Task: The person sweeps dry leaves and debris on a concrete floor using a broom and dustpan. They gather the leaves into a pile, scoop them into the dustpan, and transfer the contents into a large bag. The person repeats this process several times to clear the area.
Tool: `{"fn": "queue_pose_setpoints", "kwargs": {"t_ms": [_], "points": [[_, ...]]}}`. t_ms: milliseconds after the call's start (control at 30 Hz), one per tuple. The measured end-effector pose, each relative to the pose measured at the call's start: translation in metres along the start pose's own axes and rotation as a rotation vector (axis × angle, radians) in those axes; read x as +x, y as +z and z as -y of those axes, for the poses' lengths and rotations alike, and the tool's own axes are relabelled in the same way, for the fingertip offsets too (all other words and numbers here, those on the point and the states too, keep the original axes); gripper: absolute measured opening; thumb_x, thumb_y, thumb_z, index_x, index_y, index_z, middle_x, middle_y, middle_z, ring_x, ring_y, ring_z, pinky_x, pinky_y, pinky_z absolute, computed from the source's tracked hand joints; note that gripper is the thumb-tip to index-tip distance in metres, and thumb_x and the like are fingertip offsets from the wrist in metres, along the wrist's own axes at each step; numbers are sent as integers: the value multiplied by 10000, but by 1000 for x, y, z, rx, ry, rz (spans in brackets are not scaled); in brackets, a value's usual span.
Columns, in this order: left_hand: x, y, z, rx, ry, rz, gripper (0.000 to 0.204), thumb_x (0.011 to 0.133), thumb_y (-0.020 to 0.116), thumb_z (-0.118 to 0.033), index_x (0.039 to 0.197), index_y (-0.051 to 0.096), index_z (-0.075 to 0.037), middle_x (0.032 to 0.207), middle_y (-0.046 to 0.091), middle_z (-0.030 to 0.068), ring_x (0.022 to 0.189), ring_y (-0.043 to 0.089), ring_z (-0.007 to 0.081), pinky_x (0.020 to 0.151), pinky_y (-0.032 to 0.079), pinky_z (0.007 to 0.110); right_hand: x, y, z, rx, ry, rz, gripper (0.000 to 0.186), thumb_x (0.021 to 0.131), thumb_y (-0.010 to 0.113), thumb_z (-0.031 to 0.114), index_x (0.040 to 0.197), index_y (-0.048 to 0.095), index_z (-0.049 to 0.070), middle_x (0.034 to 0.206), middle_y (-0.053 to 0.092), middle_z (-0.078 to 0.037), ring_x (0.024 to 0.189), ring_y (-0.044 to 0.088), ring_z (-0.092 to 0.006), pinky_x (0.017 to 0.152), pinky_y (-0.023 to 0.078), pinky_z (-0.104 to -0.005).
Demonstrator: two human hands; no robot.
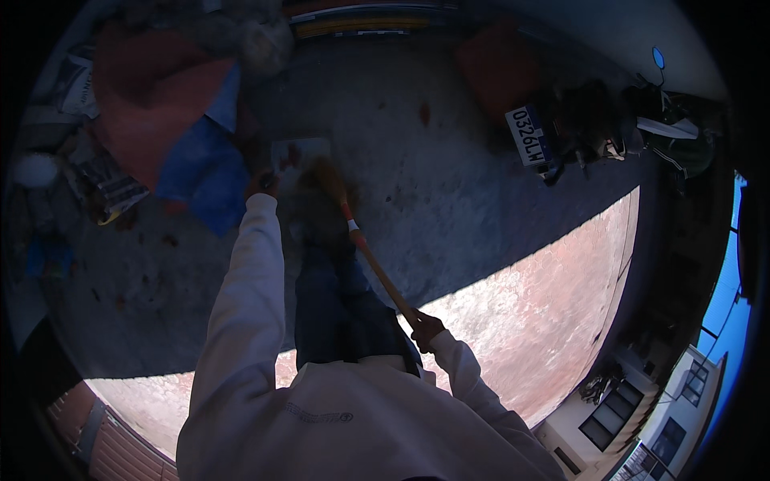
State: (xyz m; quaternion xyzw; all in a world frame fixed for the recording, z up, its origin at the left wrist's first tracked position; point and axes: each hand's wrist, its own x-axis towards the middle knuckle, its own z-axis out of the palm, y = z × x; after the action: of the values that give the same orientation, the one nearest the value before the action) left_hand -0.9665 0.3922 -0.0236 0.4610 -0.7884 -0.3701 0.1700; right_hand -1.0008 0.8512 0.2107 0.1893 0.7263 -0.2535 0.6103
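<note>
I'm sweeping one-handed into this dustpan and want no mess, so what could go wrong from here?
Risks, as judgements:
1. The right hand grips the broom alone, so the bristles may flick dirt past the dustpan.
2. The left hand holds the dustpan in deep shade; debris could be missed.
3. The blue tarp lies close and may snag.

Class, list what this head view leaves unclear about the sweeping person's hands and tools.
1. Left hand: dark shadow and blur hide its fingers and grip on the pale dustpan.
2. Broom head: bristles blurred; what it gathers is unreadable.
3. Right hand: fingers wrap the broom handle, so the palm side is hidden.
</note>
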Motion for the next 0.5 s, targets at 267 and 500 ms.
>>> {"fn": "queue_pose_setpoints", "kwargs": {"t_ms": [267,500], "points": [[5,-48,51,-168,-337,-15,337,676,714,-338,903,629,-104,856,635,49,785,593,174,739,458,307,-51,-27,12,182,78,-134,400,862,471,121,1232,423,264,497,411,-17,338,361,-115,303,287,-273],[-46,-99,36,-452,-724,-142,289,689,704,-303,858,630,-80,826,633,51,777,582,164,690,468,317,-6,-76,54,530,-131,-127,332,889,447,212,1212,427,289,485,398,-15,315,336,-111,294,246,-263]]}}
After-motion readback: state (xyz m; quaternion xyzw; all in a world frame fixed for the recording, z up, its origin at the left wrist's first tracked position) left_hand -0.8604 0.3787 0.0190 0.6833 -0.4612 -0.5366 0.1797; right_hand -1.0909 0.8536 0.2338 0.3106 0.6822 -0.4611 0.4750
